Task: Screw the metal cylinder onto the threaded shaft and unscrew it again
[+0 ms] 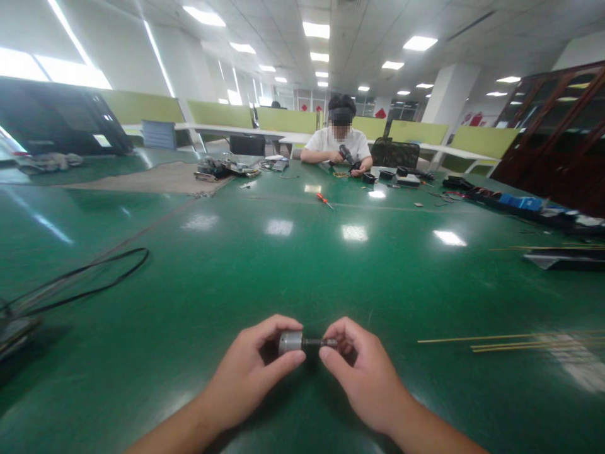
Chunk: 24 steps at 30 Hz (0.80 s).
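Note:
A short grey metal cylinder with a thin dark shaft [290,342] lies level between my two hands, low in the middle of the view. My left hand [253,359] is closed around the wide cylinder, thumb along its near side and fingers behind it. The shaft points right, where my right hand [362,362] pinches its stepped end between thumb and forefinger. Both hands are just above the green tabletop [293,271]. The cylinder's left end is partly hidden by my left hand.
Thin brass-coloured rods [515,347] lie on the right, and a black cable loop [127,265] on the left. Farther off is an orange screwdriver [322,198]. Across the table a person [338,142] holds a power drill [346,153], near piles of parts [222,168].

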### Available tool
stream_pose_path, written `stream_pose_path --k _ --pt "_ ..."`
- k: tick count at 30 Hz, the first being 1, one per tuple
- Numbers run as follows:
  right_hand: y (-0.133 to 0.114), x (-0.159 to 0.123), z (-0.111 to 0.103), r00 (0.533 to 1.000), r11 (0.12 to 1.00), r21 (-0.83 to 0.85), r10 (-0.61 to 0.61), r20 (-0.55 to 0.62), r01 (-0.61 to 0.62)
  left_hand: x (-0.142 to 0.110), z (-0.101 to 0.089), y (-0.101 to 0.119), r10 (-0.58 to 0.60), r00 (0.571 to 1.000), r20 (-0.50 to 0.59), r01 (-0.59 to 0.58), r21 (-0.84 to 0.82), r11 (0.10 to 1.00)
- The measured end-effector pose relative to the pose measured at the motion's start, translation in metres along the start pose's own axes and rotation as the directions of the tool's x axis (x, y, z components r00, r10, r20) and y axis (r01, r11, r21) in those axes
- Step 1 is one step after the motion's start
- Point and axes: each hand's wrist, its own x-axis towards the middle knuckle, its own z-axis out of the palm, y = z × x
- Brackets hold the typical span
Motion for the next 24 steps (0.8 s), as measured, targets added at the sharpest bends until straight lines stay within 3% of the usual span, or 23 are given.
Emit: stream_pose_path --k 24 --pt "0.0043 0.0003 0.0003 1.0 0.997 0.074 -0.009 -0.013 0.01 0.0 -0.0001 -0.0051 -0.061 0.998 -0.018 0.059 -0.114 0.992"
